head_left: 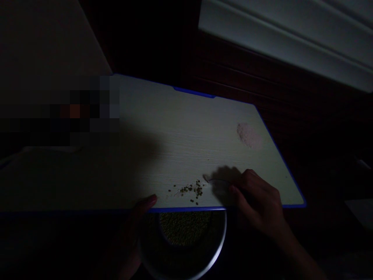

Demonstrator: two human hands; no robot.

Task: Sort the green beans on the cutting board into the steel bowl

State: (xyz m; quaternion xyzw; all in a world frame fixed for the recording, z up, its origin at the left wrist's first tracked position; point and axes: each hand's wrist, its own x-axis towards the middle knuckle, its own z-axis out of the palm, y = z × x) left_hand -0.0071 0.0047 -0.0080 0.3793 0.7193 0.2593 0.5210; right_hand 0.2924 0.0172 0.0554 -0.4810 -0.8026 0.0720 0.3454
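My right hand (259, 198) is closed around a thin spoon (218, 180), its tip resting on the pale, blue-edged board (180, 136). Just left of the tip lies a small scatter of dark green beans (191, 189), close to the board's near edge. Below that edge is a round metal bowl (218, 252) with many similar beans (186, 227) inside. My left hand (136, 233) is at the bowl's left side, its thumb reaching up onto the board. The fingers there are mostly lost in shadow, but they appear to grip the bowl.
A pinkish grainy patch (249, 135) lies toward the board's right end. Pale ledges or steps (285, 39) rise at the upper right. A pixelated block covers the left side, and much of the surroundings is very dark.
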